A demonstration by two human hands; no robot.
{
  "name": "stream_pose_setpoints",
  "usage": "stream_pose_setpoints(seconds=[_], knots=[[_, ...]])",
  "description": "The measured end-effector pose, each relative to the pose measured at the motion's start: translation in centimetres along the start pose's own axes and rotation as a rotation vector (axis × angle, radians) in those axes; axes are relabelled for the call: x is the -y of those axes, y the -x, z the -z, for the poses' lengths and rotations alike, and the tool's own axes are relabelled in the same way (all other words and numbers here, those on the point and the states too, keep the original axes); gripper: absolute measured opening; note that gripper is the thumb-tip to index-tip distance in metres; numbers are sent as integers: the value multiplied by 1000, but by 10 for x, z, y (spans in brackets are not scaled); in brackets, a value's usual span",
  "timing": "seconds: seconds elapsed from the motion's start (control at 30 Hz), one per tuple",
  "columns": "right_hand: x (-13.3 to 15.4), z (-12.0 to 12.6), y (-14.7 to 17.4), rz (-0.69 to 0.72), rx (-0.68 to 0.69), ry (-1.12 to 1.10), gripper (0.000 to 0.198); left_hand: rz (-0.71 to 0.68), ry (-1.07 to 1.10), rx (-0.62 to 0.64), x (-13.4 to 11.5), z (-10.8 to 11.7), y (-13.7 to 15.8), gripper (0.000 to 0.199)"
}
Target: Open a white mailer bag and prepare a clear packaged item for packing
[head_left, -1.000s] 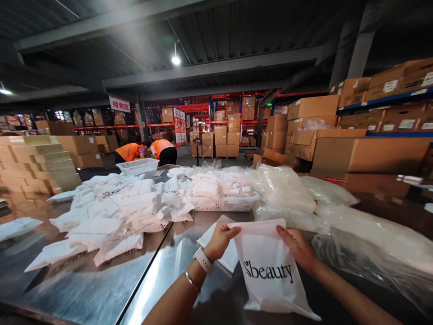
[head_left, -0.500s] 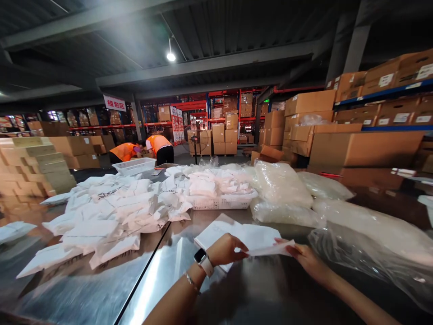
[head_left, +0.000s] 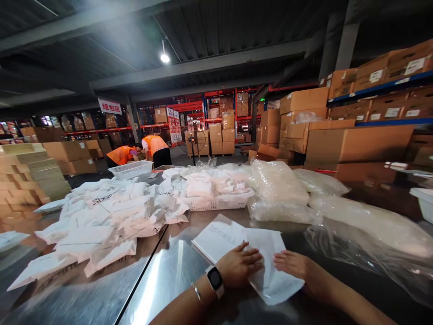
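The white printed plastic mailer bag (head_left: 270, 266), previously held upright with its lettering visible, has been turned over and laid flat on the steel table (head_left: 169, 280) (partly over the stack of flat white bags (head_left: 216, 234)). The left hand (head_left: 241, 266) and right hand (head_left: 292, 264) have been lowered and pressed palm-down upon it.

Both hands (head_left: 267, 266) flat on prob. bag (head_left: 270, 253).

Bare arms; L wrist: smartwatch (head_left: 215, 280), thin bracelet (head_left: 197, 293).
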State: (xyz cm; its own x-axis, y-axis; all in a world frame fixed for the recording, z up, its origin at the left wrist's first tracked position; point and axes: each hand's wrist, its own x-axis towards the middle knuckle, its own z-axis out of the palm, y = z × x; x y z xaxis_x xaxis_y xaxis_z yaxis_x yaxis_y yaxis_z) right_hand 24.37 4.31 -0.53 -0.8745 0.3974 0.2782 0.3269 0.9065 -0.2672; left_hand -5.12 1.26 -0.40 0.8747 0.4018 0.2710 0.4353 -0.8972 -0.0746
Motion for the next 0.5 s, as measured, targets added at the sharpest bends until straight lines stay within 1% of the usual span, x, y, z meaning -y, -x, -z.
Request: stream_pose_setpoints(seconds=[0.07, 0.1, 0.17, 0.2, 0.27, 0.33, 0.4, 0.43, 0.47, 0.5], knots=[[3, 0, 3, -120, 4, -103, 41, -48, 3, 1, -4, -4, -5, 37], [3, -1, 5, -196, -15, -177, 42, -59, 23, 5, -6, -4, -7, 34], [3, -5, 9, -371, -120, -338, 50, -34, 104, 11, -9, -4, -9, 26], [3, -7, 11, -449, -171, -408, 55, 9, 162, 8, -11, -4, -9, 22], [4, -11, 13, -552, -251, -504, 62, 163, 309, -12, -14, -4, -9, 19], [6, -13, 10, -588, -304, -592, 66, 389, 480, -75, -16, -5, -7, 30], [10, -12, 6, -600, -340, -709, 69, 591, 650, -175, -16, -8, -6, 39], [12, -12, 3, -610, -366, -758, 70, 657, 729, -233, -16, -9, -7, 40], [14, -11, 1, -619, -388, -790, 70, 693, 805, -289, -15, -10, -8, 41], [15, -11, 0, -625, -408, -806, 69, 698, 881, -338, -14, -11, -10, 41]])
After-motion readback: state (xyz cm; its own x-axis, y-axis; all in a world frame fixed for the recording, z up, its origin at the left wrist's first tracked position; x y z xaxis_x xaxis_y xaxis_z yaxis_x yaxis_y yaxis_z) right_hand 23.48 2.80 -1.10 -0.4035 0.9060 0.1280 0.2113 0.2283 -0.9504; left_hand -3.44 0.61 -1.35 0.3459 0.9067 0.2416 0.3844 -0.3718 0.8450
